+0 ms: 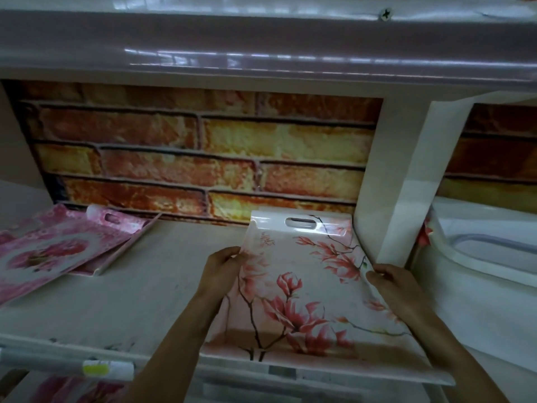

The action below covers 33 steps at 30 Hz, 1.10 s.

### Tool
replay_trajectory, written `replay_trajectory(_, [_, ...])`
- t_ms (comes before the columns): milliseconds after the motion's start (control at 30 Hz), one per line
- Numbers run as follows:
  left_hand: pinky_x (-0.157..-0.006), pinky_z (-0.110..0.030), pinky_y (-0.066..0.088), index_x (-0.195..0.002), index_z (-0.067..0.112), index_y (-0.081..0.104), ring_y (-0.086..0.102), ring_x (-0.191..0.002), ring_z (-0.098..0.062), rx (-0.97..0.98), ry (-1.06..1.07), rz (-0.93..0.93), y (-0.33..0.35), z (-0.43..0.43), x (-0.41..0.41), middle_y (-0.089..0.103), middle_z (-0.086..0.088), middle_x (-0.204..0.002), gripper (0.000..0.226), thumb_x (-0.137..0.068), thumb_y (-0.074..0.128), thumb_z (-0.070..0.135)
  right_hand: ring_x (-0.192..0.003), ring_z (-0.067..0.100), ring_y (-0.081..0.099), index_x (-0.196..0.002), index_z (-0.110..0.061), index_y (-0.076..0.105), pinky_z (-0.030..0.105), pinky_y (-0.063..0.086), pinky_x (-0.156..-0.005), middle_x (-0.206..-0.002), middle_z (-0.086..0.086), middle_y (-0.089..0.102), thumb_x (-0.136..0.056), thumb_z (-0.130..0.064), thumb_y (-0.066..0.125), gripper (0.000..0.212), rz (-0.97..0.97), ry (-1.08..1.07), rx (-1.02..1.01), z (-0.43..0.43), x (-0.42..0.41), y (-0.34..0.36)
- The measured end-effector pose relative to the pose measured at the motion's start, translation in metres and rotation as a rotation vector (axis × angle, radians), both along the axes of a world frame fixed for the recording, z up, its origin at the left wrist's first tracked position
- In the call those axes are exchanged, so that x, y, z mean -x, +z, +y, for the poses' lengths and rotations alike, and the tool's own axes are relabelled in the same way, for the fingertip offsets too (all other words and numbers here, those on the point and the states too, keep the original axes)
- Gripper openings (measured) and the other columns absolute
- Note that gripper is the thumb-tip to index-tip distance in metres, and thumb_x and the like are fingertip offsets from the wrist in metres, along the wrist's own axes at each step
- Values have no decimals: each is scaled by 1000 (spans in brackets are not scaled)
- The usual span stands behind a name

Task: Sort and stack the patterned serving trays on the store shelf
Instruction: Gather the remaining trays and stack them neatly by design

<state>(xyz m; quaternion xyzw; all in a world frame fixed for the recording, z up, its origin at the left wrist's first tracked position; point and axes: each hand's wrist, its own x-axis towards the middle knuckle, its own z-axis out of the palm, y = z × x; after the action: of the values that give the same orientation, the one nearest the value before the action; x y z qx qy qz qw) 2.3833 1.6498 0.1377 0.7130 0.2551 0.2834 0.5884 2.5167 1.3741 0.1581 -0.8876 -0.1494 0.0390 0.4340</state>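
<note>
Both forearms reach in, left hand (222,264) and right hand (390,282) fingers clamped on glossy rectangular magnolia-print tray (305,292) edges over shelf (130,292).

I'm in a shop: white display shelf (145,301), label (108,369) on its front rail, patterned trays (52,251) laid out, brick-print backing (203,146).

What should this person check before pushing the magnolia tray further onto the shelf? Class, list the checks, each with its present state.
1. Left hand grips the magnolia tray by its left edge: ok.
2. Right hand grips its right edge: ok.
3. Tray wholly on the shelf: not ok, its near end overhangs the front.
4. Far corner free of the white upright: cannot tell.
5. Pink trays at the left squared up: not ok, they lie askew.
</note>
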Motion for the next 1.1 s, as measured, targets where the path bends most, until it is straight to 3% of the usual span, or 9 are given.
replay_trajectory(67, [-69,-14,46,-87,17,76,67,-76,2,-7,-16,-1,-3,3,-8,73,10,-82,12,-86,66,11,-76,14,55,-100,-16,64,34,47,-76,-90,6,62,-95,-21,56,11,1,-3,22,0,-5,-3])
replay_trajectory(167, [-59,-4,43,-86,18,75,63,-65,11,-47,-10,6,-9,7,-17,71,14,-77,11,-86,66,11,-80,12,59,-105,-17,67,25,44,-64,-98,5,66,-95,-22,55,17,0,6,69,0,-14,-8])
replay_trajectory(333, [-66,-17,44,-80,29,72,64,-74,-3,-79,-6,25,-12,16,-27,71,11,-79,15,-86,67,15,-83,17,63,-96,-19,69,23,41,-61,-90,1,69,-93,-23,56,14,-28,-8,80,2,-22,-14])
replay_trajectory(467, [-79,-28,53,-99,23,75,68,-82,-14,-136,2,123,-19,28,-39,74,-1,-87,15,-89,64,25,-69,14,63,-84,-19,65,21,40,-48,-78,0,66,-91,-28,58,13,-69,-97,113,10,-29,-16])
replay_trajectory(633, [-83,-31,53,-110,23,72,67,-82,-18,-190,48,193,-36,30,-52,73,2,-92,30,-91,58,41,-60,10,60,-88,-15,63,20,39,-46,-75,1,68,-92,-35,59,21,-138,-193,178,18,-35,-25])
replay_trajectory(733, [-89,-35,53,-115,21,70,67,-91,-21,-170,58,199,-44,31,-57,73,-1,-102,43,-87,57,50,-68,19,61,-93,-14,65,21,39,-51,-81,2,68,-92,-37,59,24,-146,-220,142,17,-37,-34])
replay_trajectory(867, [-81,-30,52,-113,20,72,67,-81,-15,-172,80,181,-47,32,-60,73,2,-89,31,-92,59,39,-70,19,60,-92,-14,66,17,37,-50,-80,2,67,-92,-36,61,23,-136,-219,120,16,-40,-36])
replay_trajectory(1000, [-72,-25,48,-112,19,72,67,-76,-11,-149,102,155,-50,33,-62,73,3,-80,29,-90,62,35,-75,20,64,-90,-15,66,23,41,-58,-82,2,69,-91,-36,62,22,-132,-236,71,16,-42,-40])
replay_trajectory(1100, [-78,-27,53,-112,21,72,68,-79,-10,-128,85,134,-53,35,-62,74,4,-84,30,-89,63,36,-72,17,62,-89,-13,67,23,41,-59,-80,0,68,-90,-35,64,22,-125,-245,25,15,-43,-42])
